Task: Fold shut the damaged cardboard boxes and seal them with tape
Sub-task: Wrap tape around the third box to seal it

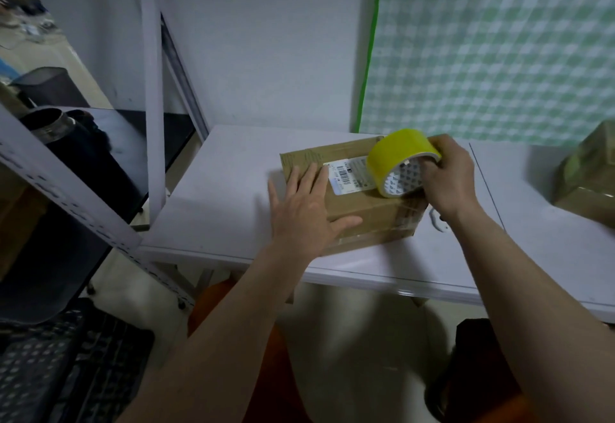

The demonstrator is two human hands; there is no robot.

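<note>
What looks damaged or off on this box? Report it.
Little stands out. The cardboard box lies closed and flat on the white table, with old clear tape wrinkled at its right end. The left hand presses the top; the right hand holds the yellow tape roll.

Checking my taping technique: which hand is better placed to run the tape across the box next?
Probably the right hand: it grips the yellow tape roll on the box, while the left hand lies flat, steadying it.
</note>
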